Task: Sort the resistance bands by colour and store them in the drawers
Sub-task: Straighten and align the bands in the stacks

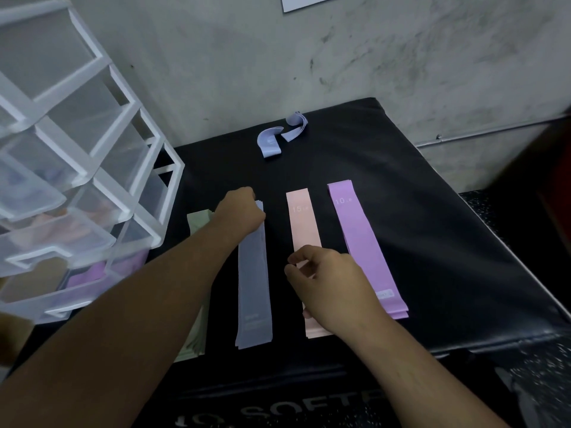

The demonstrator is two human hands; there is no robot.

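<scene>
Four flat stacks of bands lie side by side on a black padded box (432, 211): green (199, 220), grey-blue (253, 288), pink (301, 217) and purple (361, 242). My left hand (239, 213) grips the far end of the grey-blue stack, fingers curled round it. My right hand (327, 285) hovers over the near half of the pink stack with fingers loosely curled, holding nothing I can see. Two folded blue bands (279, 135) lie loose near the wall. My left forearm hides most of the green stack.
A translucent white drawer unit (77, 168) stands at the left, its lower drawers (55, 291) pulled open with pink and purple bands inside. A grey concrete wall (340, 57) backs the box. Speckled floor (537, 366) lies to the right.
</scene>
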